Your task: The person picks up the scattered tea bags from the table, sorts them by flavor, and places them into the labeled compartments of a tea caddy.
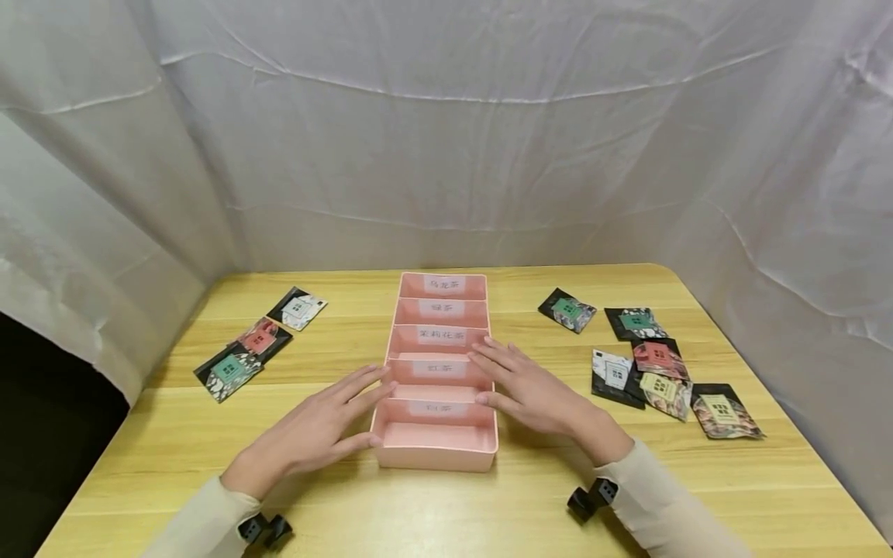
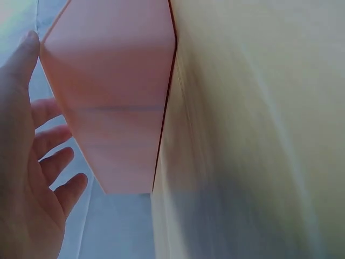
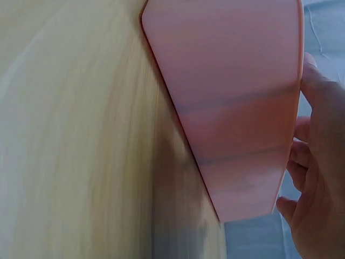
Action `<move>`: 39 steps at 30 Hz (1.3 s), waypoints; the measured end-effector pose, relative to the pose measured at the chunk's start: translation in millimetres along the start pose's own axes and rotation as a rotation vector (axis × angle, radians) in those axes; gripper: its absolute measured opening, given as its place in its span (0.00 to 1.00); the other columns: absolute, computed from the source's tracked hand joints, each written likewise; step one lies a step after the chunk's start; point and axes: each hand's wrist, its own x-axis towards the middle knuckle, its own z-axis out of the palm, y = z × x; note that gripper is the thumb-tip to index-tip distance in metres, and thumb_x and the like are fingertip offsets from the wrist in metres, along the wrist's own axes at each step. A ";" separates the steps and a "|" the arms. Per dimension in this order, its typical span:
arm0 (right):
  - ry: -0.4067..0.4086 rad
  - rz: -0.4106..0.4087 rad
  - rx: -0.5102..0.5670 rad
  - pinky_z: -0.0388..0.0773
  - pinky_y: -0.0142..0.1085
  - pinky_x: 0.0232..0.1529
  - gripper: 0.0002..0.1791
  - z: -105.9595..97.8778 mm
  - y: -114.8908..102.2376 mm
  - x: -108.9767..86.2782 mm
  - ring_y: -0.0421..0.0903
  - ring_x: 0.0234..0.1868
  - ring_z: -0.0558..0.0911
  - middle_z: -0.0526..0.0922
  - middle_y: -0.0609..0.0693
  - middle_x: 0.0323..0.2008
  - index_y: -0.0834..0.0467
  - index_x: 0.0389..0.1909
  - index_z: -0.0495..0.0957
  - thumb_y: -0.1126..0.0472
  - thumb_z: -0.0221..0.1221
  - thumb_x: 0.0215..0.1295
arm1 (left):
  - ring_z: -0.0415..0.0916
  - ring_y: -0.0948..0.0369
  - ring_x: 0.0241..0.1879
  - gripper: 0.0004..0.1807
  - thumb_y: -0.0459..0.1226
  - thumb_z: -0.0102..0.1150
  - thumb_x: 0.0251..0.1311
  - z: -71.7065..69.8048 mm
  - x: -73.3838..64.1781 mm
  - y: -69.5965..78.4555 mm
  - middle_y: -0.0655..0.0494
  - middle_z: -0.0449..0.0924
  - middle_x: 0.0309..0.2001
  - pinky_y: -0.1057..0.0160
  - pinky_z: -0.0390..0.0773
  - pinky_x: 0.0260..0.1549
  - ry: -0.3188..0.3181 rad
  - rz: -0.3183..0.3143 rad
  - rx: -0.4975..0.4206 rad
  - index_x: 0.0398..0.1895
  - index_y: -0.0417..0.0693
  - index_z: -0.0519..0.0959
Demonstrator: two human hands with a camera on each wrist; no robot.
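Observation:
A long pink box split by dividers into several compartments stands on the table, each with a white handwritten label. My left hand is at its left rim, fingers fairly straight and spread, fingertips on or just by the edge. Along the opposite rim, my right hand lies the same way, fingers reaching over the edge near the middle compartments. Both wrist views show the box's side wall with the fingers alongside its upper edge; neither hand is curled round it. No packet is visible inside the box.
Left of the box lie a white sachet, a red sachet and a green-labelled sachet. Several more are scattered at the right, including a lone green-labelled one and a yellow-labelled one. A pale curtain hangs behind the wooden table.

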 end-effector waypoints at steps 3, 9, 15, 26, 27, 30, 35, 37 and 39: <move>0.000 0.005 0.011 0.42 0.49 0.75 0.38 -2.3 5.8 -3.2 0.46 0.76 0.46 0.49 0.52 0.77 0.53 0.77 0.53 0.37 0.43 0.74 | 0.53 0.49 0.72 0.41 0.55 0.56 0.65 2.9 12.5 -1.3 0.50 0.51 0.76 0.41 0.69 0.60 0.001 0.007 -0.045 0.77 0.53 0.56; -0.010 0.014 0.041 0.42 0.47 0.75 0.38 -8.0 13.3 -7.5 0.46 0.76 0.46 0.49 0.50 0.77 0.53 0.77 0.54 0.38 0.44 0.74 | 0.51 0.48 0.73 0.40 0.58 0.50 0.68 8.7 34.0 -6.0 0.48 0.50 0.77 0.40 0.63 0.64 -0.018 -0.020 -0.096 0.78 0.55 0.53; -0.017 0.021 0.036 0.51 0.52 0.72 0.37 -12.7 22.2 -12.3 0.50 0.76 0.48 0.48 0.50 0.77 0.51 0.77 0.54 0.37 0.45 0.73 | 0.46 0.50 0.75 0.39 0.60 0.42 0.70 16.8 51.2 -8.1 0.50 0.45 0.78 0.41 0.57 0.68 -0.038 -0.036 -0.102 0.78 0.55 0.52; -0.004 -0.012 0.034 0.55 0.54 0.71 0.37 -20.5 40.7 -21.2 0.53 0.76 0.50 0.50 0.51 0.77 0.52 0.76 0.56 0.41 0.51 0.72 | 0.38 0.54 0.76 0.39 0.61 0.36 0.72 24.1 72.3 -2.6 0.49 0.45 0.78 0.49 0.49 0.72 -0.048 0.012 -0.037 0.78 0.49 0.52; 0.000 -0.020 0.035 0.56 0.54 0.70 0.37 -21.1 41.7 -21.6 0.53 0.76 0.51 0.51 0.52 0.77 0.52 0.76 0.56 0.43 0.52 0.72 | 0.38 0.54 0.76 0.39 0.61 0.36 0.72 24.5 74.1 -2.4 0.49 0.46 0.77 0.49 0.49 0.72 -0.050 0.014 -0.031 0.78 0.49 0.52; 0.000 -0.021 0.028 0.57 0.54 0.70 0.36 -22.0 44.9 -22.9 0.52 0.76 0.50 0.51 0.52 0.76 0.53 0.76 0.56 0.43 0.52 0.72 | 0.38 0.55 0.76 0.40 0.62 0.33 0.72 25.4 79.4 -2.1 0.49 0.46 0.77 0.51 0.47 0.73 -0.065 0.016 0.006 0.78 0.48 0.50; -0.013 0.007 0.007 0.59 0.55 0.69 0.37 -25.3 46.2 -25.0 0.51 0.76 0.50 0.50 0.52 0.77 0.52 0.76 0.55 0.42 0.51 0.72 | 0.40 0.54 0.76 0.41 0.62 0.29 0.72 24.8 86.7 -2.5 0.48 0.47 0.77 0.50 0.45 0.73 -0.093 0.028 0.091 0.78 0.46 0.49; -0.012 0.008 0.005 0.59 0.55 0.69 0.37 -26.3 46.0 -25.5 0.52 0.76 0.51 0.50 0.52 0.77 0.52 0.76 0.55 0.42 0.51 0.72 | 0.41 0.53 0.76 0.41 0.62 0.29 0.72 24.2 88.7 -2.7 0.48 0.48 0.77 0.50 0.45 0.73 -0.095 0.036 0.112 0.78 0.45 0.50; -0.007 0.008 0.009 0.60 0.56 0.68 0.37 -26.6 46.3 -25.5 0.52 0.76 0.51 0.50 0.52 0.77 0.52 0.76 0.56 0.43 0.52 0.72 | 0.42 0.53 0.76 0.40 0.60 0.30 0.73 24.0 90.2 -2.8 0.49 0.49 0.77 0.51 0.43 0.73 -0.091 0.038 0.118 0.77 0.45 0.51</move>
